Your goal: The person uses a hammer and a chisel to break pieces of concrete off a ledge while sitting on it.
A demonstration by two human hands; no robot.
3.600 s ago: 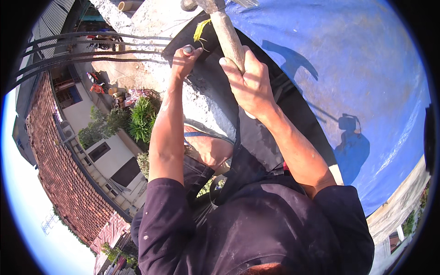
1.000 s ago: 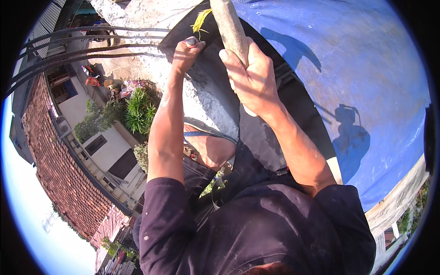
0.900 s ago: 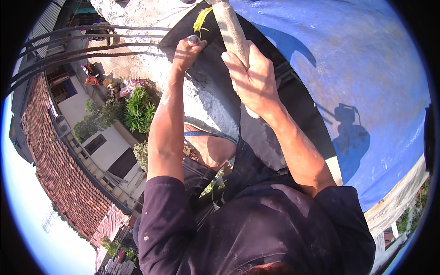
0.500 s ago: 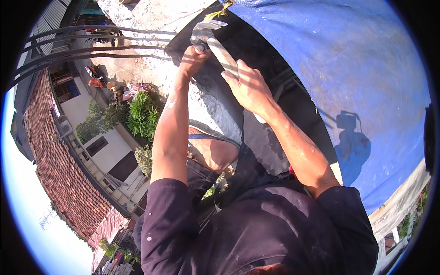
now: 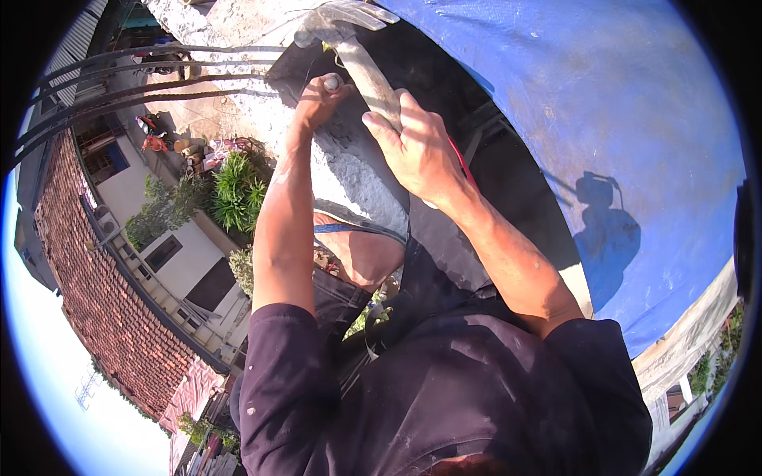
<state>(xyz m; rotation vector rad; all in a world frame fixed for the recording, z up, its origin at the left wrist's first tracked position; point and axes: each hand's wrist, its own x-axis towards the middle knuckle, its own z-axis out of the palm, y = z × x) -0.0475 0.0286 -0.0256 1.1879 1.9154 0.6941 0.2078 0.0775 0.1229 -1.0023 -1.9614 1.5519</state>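
My right hand (image 5: 417, 147) is wrapped round the pale wooden handle of a claw hammer (image 5: 367, 75). The hammer's metal head is up beyond my left hand, apart from it and slightly blurred. My left hand (image 5: 321, 101) is closed in a fist round a chisel (image 5: 331, 82); only its round grey end shows above the fingers, and the rest is hidden. Rough, whitish concrete (image 5: 349, 176) lies just below my left fist, with my bent knee (image 5: 365, 254) close by. A dark opening lies under the hammer and my right hand.
Several dark reinforcing bars (image 5: 159, 87) jut out to the left from the concrete. A blue tarpaulin (image 5: 571, 103) hangs along the right side, bearing my shadow. Lower down on the left are a courtyard, plants (image 5: 238, 190) and a tiled roof (image 5: 87, 270).
The hammer head has lifted away from the chisel's end, toward the top of the view. My left hand stays closed round the chisel. The whole view has shifted slightly.
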